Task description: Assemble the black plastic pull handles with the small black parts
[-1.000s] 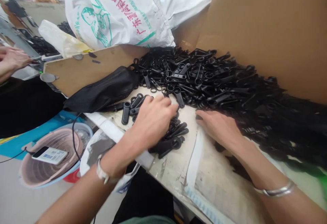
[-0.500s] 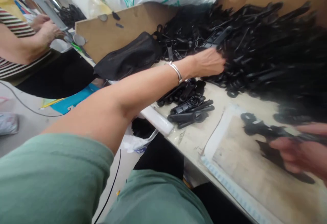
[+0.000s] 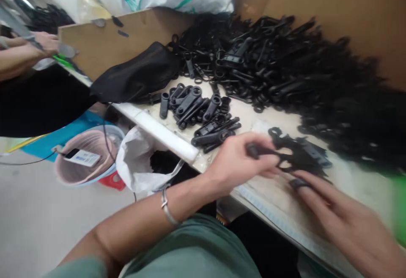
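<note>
My left hand [image 3: 242, 161], a silver bangle at its wrist, is closed on a black plastic lever-shaped part [image 3: 261, 150] above the front of the table. To its right, my right hand [image 3: 339, 214] has its fingers pressed together around a small dark piece [image 3: 300, 183]; blur hides what that is. Just beyond both hands lie flat black pieces [image 3: 304, 155] with rounded cut-outs. A small pile of black lever-shaped parts with ring ends [image 3: 193, 104] sits left of my left hand.
A large heap of black parts [image 3: 269, 66] fills the table's back, against cardboard [image 3: 301, 11]. A black cloth bundle [image 3: 139, 70] lies at left. Below the table edge stand a white bag [image 3: 133, 159] and a pink-lined bucket [image 3: 72, 176]. Another person's hands [image 3: 44, 43] work at far left.
My left hand has come back from the heap toward my right hand and now holds a black part. The view has shifted, showing the bucket and more of the small pile.
</note>
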Motion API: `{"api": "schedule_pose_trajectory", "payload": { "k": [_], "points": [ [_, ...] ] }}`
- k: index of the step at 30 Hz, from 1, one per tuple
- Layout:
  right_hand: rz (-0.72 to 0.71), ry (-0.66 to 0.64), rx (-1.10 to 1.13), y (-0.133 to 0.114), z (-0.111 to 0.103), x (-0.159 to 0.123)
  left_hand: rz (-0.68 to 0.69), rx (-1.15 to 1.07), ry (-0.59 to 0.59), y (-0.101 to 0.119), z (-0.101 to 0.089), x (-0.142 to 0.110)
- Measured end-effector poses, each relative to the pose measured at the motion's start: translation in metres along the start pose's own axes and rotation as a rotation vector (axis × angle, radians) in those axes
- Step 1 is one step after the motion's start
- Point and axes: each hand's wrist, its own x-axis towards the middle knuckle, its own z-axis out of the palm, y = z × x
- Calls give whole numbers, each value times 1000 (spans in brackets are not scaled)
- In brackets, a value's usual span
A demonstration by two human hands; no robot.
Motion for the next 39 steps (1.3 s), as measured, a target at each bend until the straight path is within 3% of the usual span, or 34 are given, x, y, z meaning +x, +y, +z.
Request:
{"api": "schedule_pose_trajectory", "payload": {
  "k": [2,5,9,15,22,25,30,35,39],
  "points": [
    [-19,-34,-89,1,0,5,-121,-234,24,-18,-2,-14],
    [-17,-27,-134,-2,0,11,-214,-434,72,-28,-6,-21],
    [-46,-6,-149,-10,2,12,-278,-517,37,-29,-10,-24],
    [-130,-48,-190,-15,0,8,-268,-602,-43,-29,-10,-26],
    [59,242,149,-44,-11,14,-365,-586,61,-27,0,-23],
    [5,314,155,-59,-2,20,-347,-573,27,-30,3,-24],
    [-140,323,-50,-64,13,27,-253,-516,-49,-34,5,-26],
    [-215,336,-124,-65,13,29,-119,-409,-103,-39,7,-31],
    [-240,293,-180,-68,13,27,-28,-200,-155,-43,5,-35]
  ]
}}
